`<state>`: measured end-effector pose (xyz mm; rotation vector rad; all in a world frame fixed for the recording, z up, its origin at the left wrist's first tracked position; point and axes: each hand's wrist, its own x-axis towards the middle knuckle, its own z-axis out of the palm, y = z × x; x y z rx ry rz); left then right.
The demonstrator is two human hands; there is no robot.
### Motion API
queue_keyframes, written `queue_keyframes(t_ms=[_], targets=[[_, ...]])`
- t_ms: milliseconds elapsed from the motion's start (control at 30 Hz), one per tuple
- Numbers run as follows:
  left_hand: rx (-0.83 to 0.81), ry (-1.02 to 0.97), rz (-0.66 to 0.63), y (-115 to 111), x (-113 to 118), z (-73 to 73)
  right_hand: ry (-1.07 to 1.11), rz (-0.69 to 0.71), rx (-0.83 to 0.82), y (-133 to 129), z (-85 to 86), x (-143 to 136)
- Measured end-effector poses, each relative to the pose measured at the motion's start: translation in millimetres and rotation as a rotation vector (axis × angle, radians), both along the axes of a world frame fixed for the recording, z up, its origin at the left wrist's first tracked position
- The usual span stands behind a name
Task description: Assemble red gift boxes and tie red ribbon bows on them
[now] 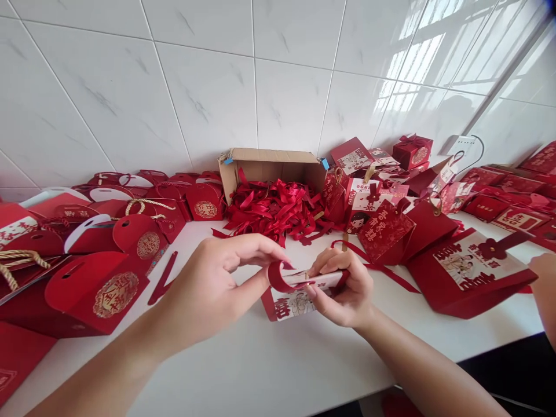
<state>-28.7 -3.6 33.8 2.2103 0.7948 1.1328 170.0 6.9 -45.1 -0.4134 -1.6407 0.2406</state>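
Note:
In the middle, just above the white table (243, 365), my right hand (347, 286) grips a small red and white printed gift box (295, 306) near its top edge, with the thumb on the front and the fingers behind. My left hand (226, 284) pinches a red strap (277, 279) between thumb and fingertips. This strap curls in a loop at the left end of the box's top. Its far end lies close to my right thumb; whether it is fastened there I cannot tell.
An open cardboard box (273, 154) spills red ribbons (278, 208) behind my hands. Red gift boxes (95, 289) crowd the left; more printed boxes (460, 266) stand right. Another person's hand (545, 278) shows at the right edge. A folded red strip (163, 284) lies left.

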Motion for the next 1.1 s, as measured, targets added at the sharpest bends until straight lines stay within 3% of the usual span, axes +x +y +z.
queue_keyframes(t_ms=[200, 433, 833, 933, 1100], targets=[[-0.16, -0.147, -0.061, -2.5, 15.5, -11.5, 0.001, 0.098, -0.035, -5.2, -1.9, -4.1], [-0.28, -0.108, -0.046, -7.5, 13.0, -3.8, 0.012, 0.152, -0.099, -5.5, -3.6, -4.2], [-0.229, -0.001, -0.246, -4.0, 2.6, -7.5, 0.021, 0.124, 0.022, -5.1, -2.4, -3.5], [-0.195, 0.033, -0.329, -2.4, 2.1, -9.1, 0.042, 0.105, 0.119, -4.9, -4.0, -5.2], [-0.214, -0.09, -0.367, 4.1, 8.5, -21.2, 0.065, 0.07, 0.16, 1.5, -6.9, -5.2]])
